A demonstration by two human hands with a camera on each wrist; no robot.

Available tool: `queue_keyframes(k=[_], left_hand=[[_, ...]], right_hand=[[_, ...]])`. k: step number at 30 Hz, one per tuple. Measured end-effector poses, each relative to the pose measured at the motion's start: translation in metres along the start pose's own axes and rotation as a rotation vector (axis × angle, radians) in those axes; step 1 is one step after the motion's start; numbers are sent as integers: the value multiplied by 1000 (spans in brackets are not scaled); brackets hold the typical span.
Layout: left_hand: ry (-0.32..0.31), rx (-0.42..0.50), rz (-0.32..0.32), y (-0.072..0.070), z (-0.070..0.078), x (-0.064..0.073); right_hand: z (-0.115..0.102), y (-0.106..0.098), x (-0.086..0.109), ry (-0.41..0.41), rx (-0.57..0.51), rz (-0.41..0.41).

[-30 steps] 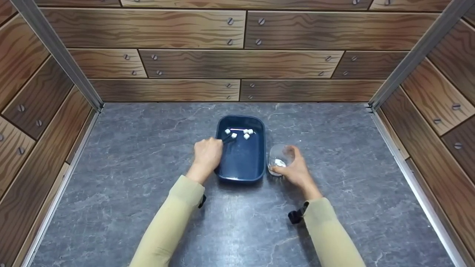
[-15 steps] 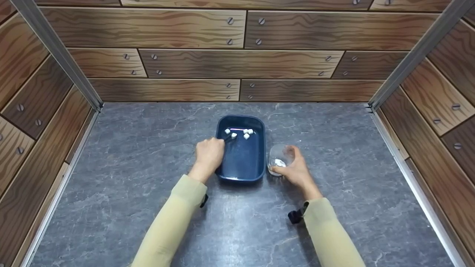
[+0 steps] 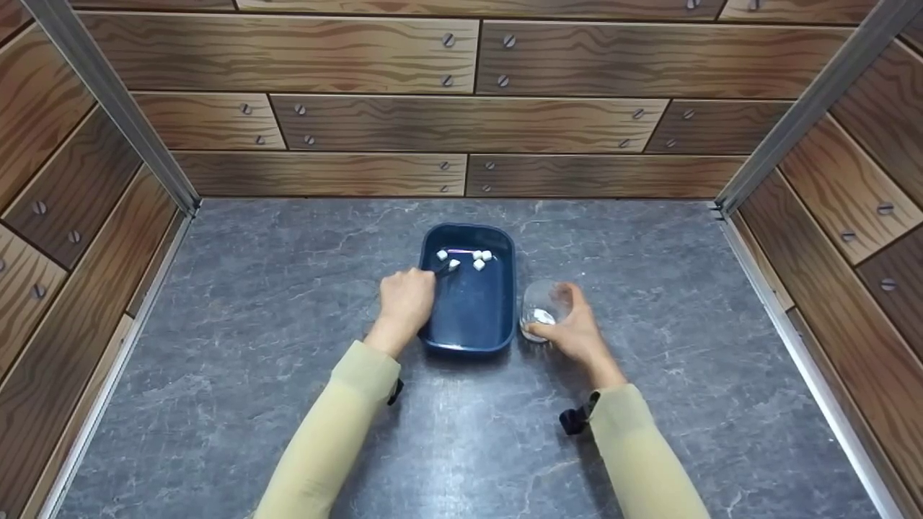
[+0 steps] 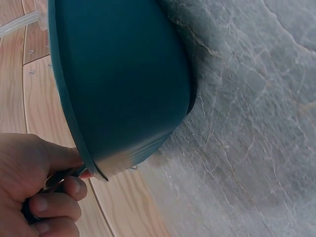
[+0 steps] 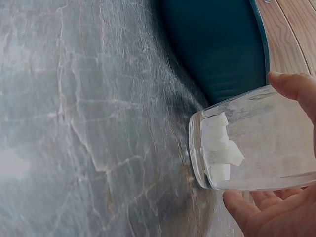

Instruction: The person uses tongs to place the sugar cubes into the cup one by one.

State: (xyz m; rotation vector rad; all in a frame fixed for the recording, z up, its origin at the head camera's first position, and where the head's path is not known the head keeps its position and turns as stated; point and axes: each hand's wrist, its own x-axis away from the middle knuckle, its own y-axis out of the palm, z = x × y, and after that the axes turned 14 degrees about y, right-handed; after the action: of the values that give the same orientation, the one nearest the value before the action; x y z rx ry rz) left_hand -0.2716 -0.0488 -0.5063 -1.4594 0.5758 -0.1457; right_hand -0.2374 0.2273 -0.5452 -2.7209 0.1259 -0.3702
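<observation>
In the head view, my left hand point(image 3: 406, 301) curls over the left rim of a dark blue tray point(image 3: 472, 317). It grips dark, slim tongs point(image 4: 74, 172), whose tips reach inside to a white sugar cube point(image 3: 453, 264). The tray wall hides those tips in the left wrist view. Several more sugar cubes point(image 3: 479, 264) lie toward the tray's far end. To the right of the tray, my right hand point(image 3: 577, 331) holds a clear glass point(image 5: 266, 143) around its side, thumb and fingers on opposite sides. A few white cubes point(image 5: 222, 148) rest at the bottom of the glass.
A grey marbled tabletop point(image 3: 288, 288) carries the tray and glass, which stand close side by side. Wood-patterned panels point(image 3: 375, 122) close off the back and both sides, with metal posts point(image 3: 807, 101) at the corners.
My left hand has shifted slightly right and then a touch back. The cube at the tongs' tips has tilted a little. My right hand and the glass have stayed still.
</observation>
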Motion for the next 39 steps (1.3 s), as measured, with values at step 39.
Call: queue_keyframes(k=[39], left_hand=[[116, 83, 262, -61, 13, 44]], right_hand=[[0, -1, 0, 0, 9, 2]])
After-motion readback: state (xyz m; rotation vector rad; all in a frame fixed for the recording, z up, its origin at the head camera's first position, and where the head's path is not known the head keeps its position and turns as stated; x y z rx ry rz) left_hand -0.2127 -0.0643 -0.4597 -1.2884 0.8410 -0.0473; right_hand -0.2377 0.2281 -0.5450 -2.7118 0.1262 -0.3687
